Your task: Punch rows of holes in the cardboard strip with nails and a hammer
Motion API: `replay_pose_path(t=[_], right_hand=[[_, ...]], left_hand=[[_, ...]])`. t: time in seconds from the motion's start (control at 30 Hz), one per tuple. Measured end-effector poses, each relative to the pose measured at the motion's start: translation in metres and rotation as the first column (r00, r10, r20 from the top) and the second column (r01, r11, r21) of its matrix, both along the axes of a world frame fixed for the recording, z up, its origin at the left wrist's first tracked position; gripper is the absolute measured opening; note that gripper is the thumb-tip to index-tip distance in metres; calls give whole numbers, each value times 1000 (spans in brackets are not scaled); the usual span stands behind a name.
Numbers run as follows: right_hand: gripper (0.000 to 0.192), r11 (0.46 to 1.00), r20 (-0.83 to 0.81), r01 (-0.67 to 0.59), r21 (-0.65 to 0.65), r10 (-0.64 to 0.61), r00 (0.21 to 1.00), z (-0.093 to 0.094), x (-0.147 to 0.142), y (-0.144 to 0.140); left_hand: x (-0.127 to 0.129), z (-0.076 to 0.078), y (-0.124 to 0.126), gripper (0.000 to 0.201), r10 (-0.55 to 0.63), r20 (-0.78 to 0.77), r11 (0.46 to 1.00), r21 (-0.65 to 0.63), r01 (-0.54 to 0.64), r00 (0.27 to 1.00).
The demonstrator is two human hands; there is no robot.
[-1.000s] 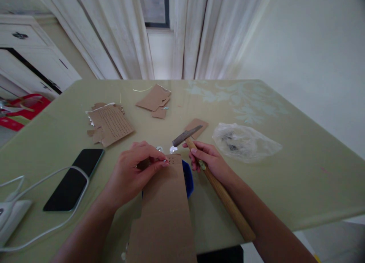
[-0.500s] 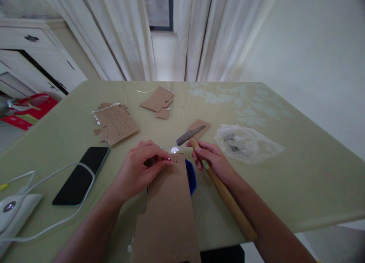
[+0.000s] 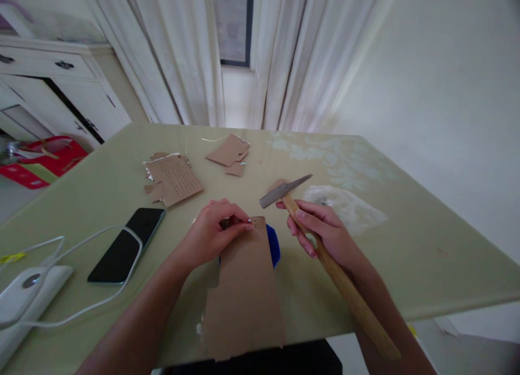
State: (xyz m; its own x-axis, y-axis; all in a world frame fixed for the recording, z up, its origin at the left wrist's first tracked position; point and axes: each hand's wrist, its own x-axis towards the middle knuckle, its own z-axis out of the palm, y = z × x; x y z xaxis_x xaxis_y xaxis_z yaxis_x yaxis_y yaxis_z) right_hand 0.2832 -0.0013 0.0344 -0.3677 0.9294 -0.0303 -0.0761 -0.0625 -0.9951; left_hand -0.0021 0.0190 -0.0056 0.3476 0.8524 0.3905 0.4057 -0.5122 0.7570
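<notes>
1. A long cardboard strip (image 3: 244, 288) lies on the counter (image 3: 406, 256), running from the near edge toward the middle, with a few small holes at its far end.
2. The left hand (image 3: 215, 231) rests on that far end, fingers curled shut and pinching a small nail (image 3: 247, 221) against the strip.
3. A blue object (image 3: 274, 246) shows from under the strip's right side; what it is cannot be told.
4. The right hand (image 3: 320, 231) is closed around a hammer (image 3: 325, 250), gripping the wooden handle close below the head. The metal head is raised above the counter, just right of the nail and apart from it.
5. A clear plastic bag (image 3: 349, 207) lies beyond the right hand.
6. A punched cardboard piece (image 3: 174, 179) and smaller scraps (image 3: 229, 153) lie farther back on the left.
7. A dark phone (image 3: 128, 244) lies left of the left hand, with a white cable (image 3: 73, 310) looping around it to a white device (image 3: 24, 296) at the left edge.
</notes>
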Motion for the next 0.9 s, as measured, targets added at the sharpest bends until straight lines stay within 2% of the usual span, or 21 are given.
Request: replay_pose_path(t=[0.13, 0.23, 0.3, 0.43, 0.5, 0.63, 0.7, 0.8, 0.9], right_hand=[[33, 997, 112, -64, 41, 59, 992, 48, -8, -23], [36, 992, 200, -53, 118, 29, 979, 66, -19, -32], [37, 987, 300, -80, 139, 35, 953, 66, -26, -34], [36, 978, 526, -165, 128, 74, 847, 64, -33, -34], [36, 971, 552, -152, 185, 26, 833, 70, -33, -36], [37, 956, 490, -90, 278, -61, 870, 83, -33, -41], [37, 962, 510, -101, 255, -45, 859, 81, -36, -41], [35, 966, 631, -186, 178, 33, 775, 74, -42, -40], [34, 958, 661, -202, 206, 16, 751, 75, -44, -43]], left_hand=[[2, 0, 2, 17, -5, 2, 1000, -31, 5, 1000], [3, 0, 3, 17, -19, 2, 1000, -19, 19, 1000], [3, -1, 4, 15, -30, 13, 999, -18, 31, 999], [3, 0, 6, 14, -32, -15, 999, -14, 31, 999], [3, 0, 6, 12, -38, -24, 999, -10, 37, 999], [3, -1, 8, 11, -65, -3, 998, -8, 65, 998], [3, -1, 8, 11, -67, -5, 998, -7, 67, 998], [3, 0, 8, 12, -60, -54, 998, 6, 60, 997], [4, 0, 8, 12, -60, -81, 998, 24, 62, 995]])
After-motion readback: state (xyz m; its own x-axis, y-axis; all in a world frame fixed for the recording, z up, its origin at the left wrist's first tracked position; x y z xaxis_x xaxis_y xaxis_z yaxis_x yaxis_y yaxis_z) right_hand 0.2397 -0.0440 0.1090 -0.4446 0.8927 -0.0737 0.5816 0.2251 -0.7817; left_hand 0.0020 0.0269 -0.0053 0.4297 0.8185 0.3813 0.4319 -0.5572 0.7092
